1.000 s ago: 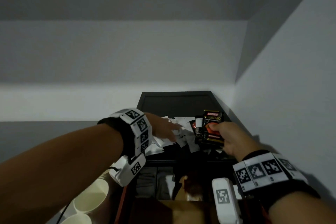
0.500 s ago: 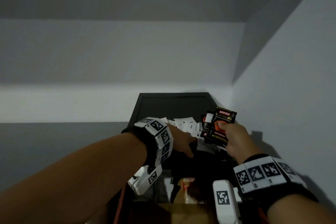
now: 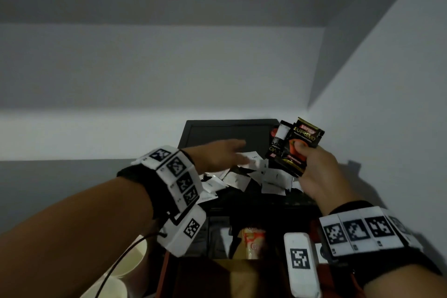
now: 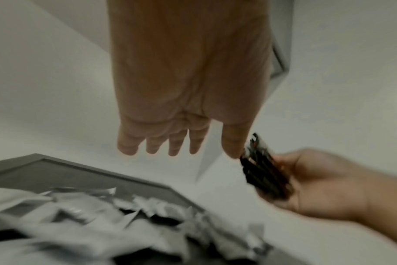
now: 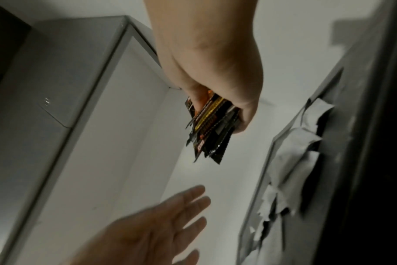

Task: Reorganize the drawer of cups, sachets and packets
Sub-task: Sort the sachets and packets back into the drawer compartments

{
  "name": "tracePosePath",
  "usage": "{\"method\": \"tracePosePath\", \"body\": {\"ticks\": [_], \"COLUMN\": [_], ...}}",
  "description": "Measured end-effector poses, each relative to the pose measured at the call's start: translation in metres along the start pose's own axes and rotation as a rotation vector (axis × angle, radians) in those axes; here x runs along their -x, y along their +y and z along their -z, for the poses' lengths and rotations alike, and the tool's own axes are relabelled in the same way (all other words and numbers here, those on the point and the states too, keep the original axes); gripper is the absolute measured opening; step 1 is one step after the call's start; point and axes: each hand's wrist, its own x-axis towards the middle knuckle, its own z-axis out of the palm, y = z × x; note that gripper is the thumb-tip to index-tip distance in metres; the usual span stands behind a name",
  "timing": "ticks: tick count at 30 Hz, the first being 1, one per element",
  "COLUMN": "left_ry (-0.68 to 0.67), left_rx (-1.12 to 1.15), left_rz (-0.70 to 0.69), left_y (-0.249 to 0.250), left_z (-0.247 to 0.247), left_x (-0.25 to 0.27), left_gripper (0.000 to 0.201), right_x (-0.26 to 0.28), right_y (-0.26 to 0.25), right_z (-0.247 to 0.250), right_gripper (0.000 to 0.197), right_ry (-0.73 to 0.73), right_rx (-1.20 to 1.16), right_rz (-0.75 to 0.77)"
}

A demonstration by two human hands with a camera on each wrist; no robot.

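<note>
At the lower left edge of the head view, pale paper cups [image 3: 125, 264] are showing, only partly visible behind the left forearm, which is reaching forward across them with a marker-covered band [image 3: 176, 176] wrapped round the wrist. The left hand [image 3: 217, 156] is stretching out flat above a dark tray [image 3: 186, 133], its fingers [image 4: 175, 143] lying straight and slightly spread, holding nothing and touching nothing that the views make clear. Below and just beyond that hand, a loose heap of white sachets [image 3: 244, 176] is lying scattered over the near half of the tray, overlapping one another at all angles; the far half of the tray is showing bare dark surface. In front of the tray, nearer the person, an open drawer [image 3: 217, 237] is sitting in shadow, with an orange-and-cream packet [image 3: 254, 239] standing inside it; the rest of its contents are too dark to make out. To the right, the right hand [image 3: 314, 172] is gripping a fanned bundle of black coffee packets [image 3: 295, 147], thumb pressing on the front one and fingers curling behind, holding them raised above the right end of the tray, close to the side wall [image 3: 387, 104]. The front packet is bearing the word SUPREMO and an orange cup picture
</note>
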Motion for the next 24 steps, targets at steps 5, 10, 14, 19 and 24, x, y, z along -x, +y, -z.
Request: {"method": "tracePosePath", "body": {"ticks": [5,10,14,19,24], "left_ry": [0.029,-0.020,-0.025,0.033,0.025], "left_rx": [0.731,1.033,1.318,1.508,1.555], "left_rz": [-0.048,-0.049,0.008,0.067,0.040], "left_y": [0.024,0.023,0.020,0.014,0.006], "left_z": [-0.006,-0.048,-0.075,-0.093,-0.106], "left_x": [0.049,0.087,0.105,0.116,0.125], "left_gripper": [0.034,0.030,0.020,0.020,0.016], "right_x": [0.050,0.094,0.117,0.125,0.135], "right_y": [0.003,0.027,0.041,0.051,0.054], "right_z": [-0.012,-0.011,-0.007,0.002,0.014], "right_gripper": [0.018,0.026,0.020,0.021,0.015], "right_ry": [-0.218,-0.355,-0.324,-0.255,-0.315], "right_rx": [-0.089,-0.088,0.183,0.577,0.383], "right_rz": [-0.049,-0.071,0.029,0.202,0.093]}}
